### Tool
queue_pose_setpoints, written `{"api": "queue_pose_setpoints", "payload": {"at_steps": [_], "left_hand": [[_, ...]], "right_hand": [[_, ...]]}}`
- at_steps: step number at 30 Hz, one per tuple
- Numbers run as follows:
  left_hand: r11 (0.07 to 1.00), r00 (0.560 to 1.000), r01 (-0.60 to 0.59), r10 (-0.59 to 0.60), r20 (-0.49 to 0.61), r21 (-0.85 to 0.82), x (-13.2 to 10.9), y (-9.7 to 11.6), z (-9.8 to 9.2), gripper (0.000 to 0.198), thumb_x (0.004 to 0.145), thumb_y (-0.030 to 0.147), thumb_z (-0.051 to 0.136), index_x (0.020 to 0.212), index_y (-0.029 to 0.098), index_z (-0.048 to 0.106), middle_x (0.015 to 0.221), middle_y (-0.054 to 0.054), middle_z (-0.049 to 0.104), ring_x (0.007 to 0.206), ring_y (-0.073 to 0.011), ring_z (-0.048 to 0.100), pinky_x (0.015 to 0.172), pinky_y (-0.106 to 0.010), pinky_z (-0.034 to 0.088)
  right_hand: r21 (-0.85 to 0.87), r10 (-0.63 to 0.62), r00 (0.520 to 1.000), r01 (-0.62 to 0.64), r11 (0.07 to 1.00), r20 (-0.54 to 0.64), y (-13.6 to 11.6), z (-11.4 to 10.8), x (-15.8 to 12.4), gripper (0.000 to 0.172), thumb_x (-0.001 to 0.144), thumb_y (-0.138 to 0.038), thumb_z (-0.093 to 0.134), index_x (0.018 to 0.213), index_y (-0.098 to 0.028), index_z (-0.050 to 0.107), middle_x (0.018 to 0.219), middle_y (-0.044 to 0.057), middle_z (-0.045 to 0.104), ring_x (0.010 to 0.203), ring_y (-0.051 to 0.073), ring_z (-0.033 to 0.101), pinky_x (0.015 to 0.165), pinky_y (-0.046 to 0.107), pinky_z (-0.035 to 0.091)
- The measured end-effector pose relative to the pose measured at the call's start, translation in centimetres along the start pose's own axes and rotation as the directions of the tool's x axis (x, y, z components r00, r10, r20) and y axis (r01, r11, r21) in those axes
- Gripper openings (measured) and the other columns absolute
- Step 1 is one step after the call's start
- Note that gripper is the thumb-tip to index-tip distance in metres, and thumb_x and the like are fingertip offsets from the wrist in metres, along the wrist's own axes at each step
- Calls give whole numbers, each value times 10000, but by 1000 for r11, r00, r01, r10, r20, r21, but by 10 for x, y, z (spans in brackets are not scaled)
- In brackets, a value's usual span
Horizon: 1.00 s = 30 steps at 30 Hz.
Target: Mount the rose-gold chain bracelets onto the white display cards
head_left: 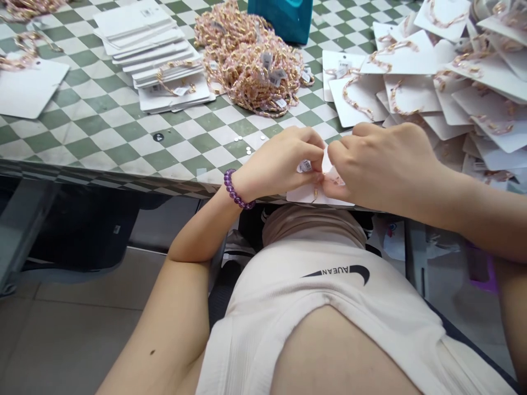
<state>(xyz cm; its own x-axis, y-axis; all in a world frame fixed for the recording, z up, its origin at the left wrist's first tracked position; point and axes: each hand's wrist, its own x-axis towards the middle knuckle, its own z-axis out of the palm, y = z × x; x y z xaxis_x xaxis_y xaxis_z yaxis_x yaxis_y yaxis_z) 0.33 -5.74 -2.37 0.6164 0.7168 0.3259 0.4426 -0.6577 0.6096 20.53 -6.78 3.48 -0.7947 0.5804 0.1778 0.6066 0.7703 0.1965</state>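
Observation:
At the table's front edge lies a white card (302,195) with a pink and gold beaded bracelet (334,179) on it, both partly covered by my hands. My left hand (280,161), wearing a purple bead bracelet (233,191), is closed in a pinch on the beaded bracelet, with a small barcode tag (304,165) by its fingers. From the other side my right hand (387,156) is closed with curled fingers over the same bracelet and card. Its fingertips are mostly hidden, so the exact grip is hard to see.
A heap of beaded bracelets (255,60) sits at the back middle beside a teal container (284,19). Stacked white cards (144,41) stand left of it. Carded bracelets (415,93) pile up at right. Small white dots (248,150) lie on the checkered cloth (123,131).

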Motion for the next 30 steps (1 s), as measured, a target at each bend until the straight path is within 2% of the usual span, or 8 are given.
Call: {"api": "queue_pose_setpoints", "payload": {"at_steps": [6, 9, 12, 16, 21, 27, 30], "left_hand": [[997, 999, -33, 32, 5, 67, -2, 0, 0, 124, 908, 285, 682, 829, 214, 747, 1153, -63, 717, 1037, -236, 664, 933, -401, 521], [996, 999, -32, 30, 21, 87, -3, 3, -2, 127, 927, 320, 674, 893, 233, 760, 1173, -61, 713, 1048, -238, 663, 945, -410, 516], [994, 999, -28, 25, 36, 102, -5, 4, -3, 144, 948, 340, 651, 940, 247, 760, 1196, -57, 711, 1062, -234, 659, 950, -410, 513], [990, 999, -26, 21, 42, 140, -7, 6, -3, 142, 959, 300, 629, 982, 243, 756, 1235, -60, 701, 1089, -239, 654, 966, -416, 503], [980, 999, 10, -17, 31, 199, -11, 14, -1, 181, 983, 310, 592, 1035, 238, 749, 1258, -66, 696, 1115, -252, 646, 993, -420, 493], [974, 997, 52, -62, 36, 222, -11, 18, 0, 192, 985, 345, 596, 984, 229, 749, 1281, -65, 689, 1115, -254, 647, 984, -408, 478], [975, 997, 59, -67, 31, 216, -11, 17, 0, 208, 986, 363, 601, 963, 216, 746, 1287, -75, 689, 1139, -261, 647, 991, -411, 477]], "right_hand": [[112, 35, 999, -31, 993, -31, 9, 15, -12, 294, 922, -420, 602, 769, -169, 594, 723, 78, 656, 801, 228, 623, 575, 293, 375], [223, 48, 995, -27, 974, -90, 11, 29, -21, 237, 951, -382, 600, 827, -180, 605, 808, 59, 689, 845, 210, 620, 633, 298, 412], [282, 31, 986, 17, 959, -162, 9, 38, -25, 163, 971, -334, 583, 911, -188, 619, 885, 50, 706, 891, 201, 618, 693, 297, 441], [270, -15, 978, 73, 960, -209, 6, 39, -25, 128, 982, -300, 568, 960, -187, 622, 899, 51, 699, 894, 191, 617, 703, 288, 444], [239, -17, 977, 70, 969, -214, 3, 34, -25, 165, 997, -313, 538, 923, -184, 609, 891, 46, 709, 832, 178, 623, 698, 290, 439], [380, 30, 986, 35, 924, -164, 8, 37, -25, 204, 931, -387, 621, 954, -184, 613, 888, 44, 711, 810, 184, 640, 725, 303, 446], [478, 70, 987, 9, 878, -148, 9, 38, -25, 182, 931, -367, 594, 931, -185, 604, 882, 45, 712, 786, 177, 645, 736, 307, 458]]}}
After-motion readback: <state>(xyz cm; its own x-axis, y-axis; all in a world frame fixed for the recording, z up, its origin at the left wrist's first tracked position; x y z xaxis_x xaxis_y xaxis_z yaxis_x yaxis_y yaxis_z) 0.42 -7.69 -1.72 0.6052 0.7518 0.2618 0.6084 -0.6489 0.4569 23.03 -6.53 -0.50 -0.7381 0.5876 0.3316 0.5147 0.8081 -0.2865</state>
